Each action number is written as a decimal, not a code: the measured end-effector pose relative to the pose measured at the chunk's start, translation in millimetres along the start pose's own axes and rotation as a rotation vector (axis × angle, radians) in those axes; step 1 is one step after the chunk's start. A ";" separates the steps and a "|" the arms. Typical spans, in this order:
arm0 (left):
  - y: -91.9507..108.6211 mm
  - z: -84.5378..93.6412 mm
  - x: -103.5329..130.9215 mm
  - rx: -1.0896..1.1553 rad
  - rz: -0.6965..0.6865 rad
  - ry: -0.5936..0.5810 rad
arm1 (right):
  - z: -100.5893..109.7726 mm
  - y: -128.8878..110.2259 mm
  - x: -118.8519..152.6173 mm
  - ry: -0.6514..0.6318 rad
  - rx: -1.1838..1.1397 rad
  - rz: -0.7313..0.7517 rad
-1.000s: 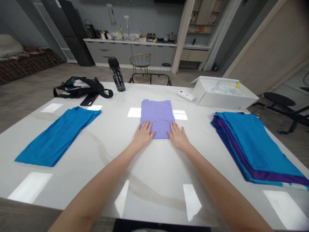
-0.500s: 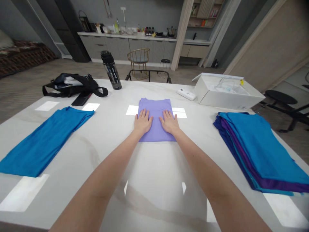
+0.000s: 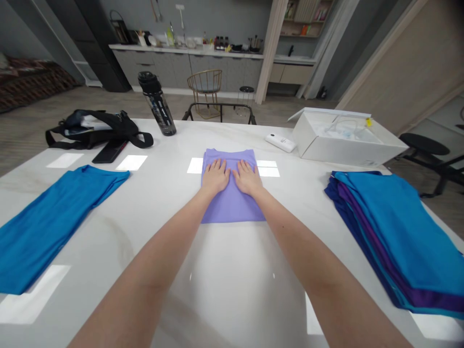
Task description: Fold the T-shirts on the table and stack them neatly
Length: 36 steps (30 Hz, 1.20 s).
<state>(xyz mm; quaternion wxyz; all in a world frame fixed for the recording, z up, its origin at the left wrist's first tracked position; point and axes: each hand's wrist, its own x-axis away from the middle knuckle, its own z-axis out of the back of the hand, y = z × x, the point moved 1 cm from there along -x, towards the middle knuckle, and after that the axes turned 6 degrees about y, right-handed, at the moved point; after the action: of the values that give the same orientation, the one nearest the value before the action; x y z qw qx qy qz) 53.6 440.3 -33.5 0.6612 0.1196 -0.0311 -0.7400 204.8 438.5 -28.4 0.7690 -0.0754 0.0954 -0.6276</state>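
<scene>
A lavender folded shirt (image 3: 234, 208) lies flat in the middle of the white table (image 3: 232, 270). My left hand (image 3: 216, 177) rests palm down on its left part, fingers stretched out. Beside it, my right hand (image 3: 248, 179) presses flat on the right part, fingers extended and the thumbs close together. Both hands touch the cloth without gripping it. Off to the left lies a blue folded shirt (image 3: 54, 212). On the right sits a pile of folded shirts (image 3: 402, 232), blue on top with purple and navy layers below.
At the back left are a black bag (image 3: 97, 126), a dark phone (image 3: 109, 151) and a black bottle (image 3: 158, 105). A white device (image 3: 280, 142) lies near an open white box (image 3: 340, 147) at the back right. Beyond the table stands a gold-framed chair (image 3: 205, 84).
Both hands have slid up the lavender shirt and closer together. The view has shifted slightly, so the table objects appear a little displaced.
</scene>
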 end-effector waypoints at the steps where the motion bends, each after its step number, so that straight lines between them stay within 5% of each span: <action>1: -3.7 -0.1 -3.0 -0.003 0.059 -0.002 | 0.7 6.1 -3.4 -0.005 0.005 -0.063; 5: -11.5 3.8 -16.4 -0.040 0.080 0.109 | 7.4 16.3 -17.6 0.071 0.020 -0.171; 7: -10.0 3.9 -25.2 -0.032 -0.101 0.137 | 7.9 8.6 -27.4 0.114 0.005 -0.036; 10: -9.6 -1.3 -39.4 -0.015 -0.231 -0.009 | 0.6 -3.8 -43.7 0.047 -0.018 0.140; 18: -18.9 -9.3 -59.0 0.005 0.091 -0.006 | -11.4 13.0 -69.7 0.048 0.003 -0.108; 30: -24.5 2.0 -27.5 0.023 0.224 0.005 | 1.2 31.0 -33.3 0.058 -0.018 -0.251; 33: -31.3 7.0 -11.4 0.032 0.238 0.016 | 3.2 37.2 -18.7 0.126 -0.064 -0.256; 36: -35.3 15.2 12.7 0.033 0.106 0.111 | 6.5 42.9 -1.2 0.271 -0.173 -0.247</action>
<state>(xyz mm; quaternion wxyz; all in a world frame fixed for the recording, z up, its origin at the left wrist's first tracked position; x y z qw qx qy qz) 14.7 430.4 -27.6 0.6980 0.1698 -0.0129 -0.6956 247.0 448.3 -32.2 0.6570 -0.0671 0.2413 -0.7111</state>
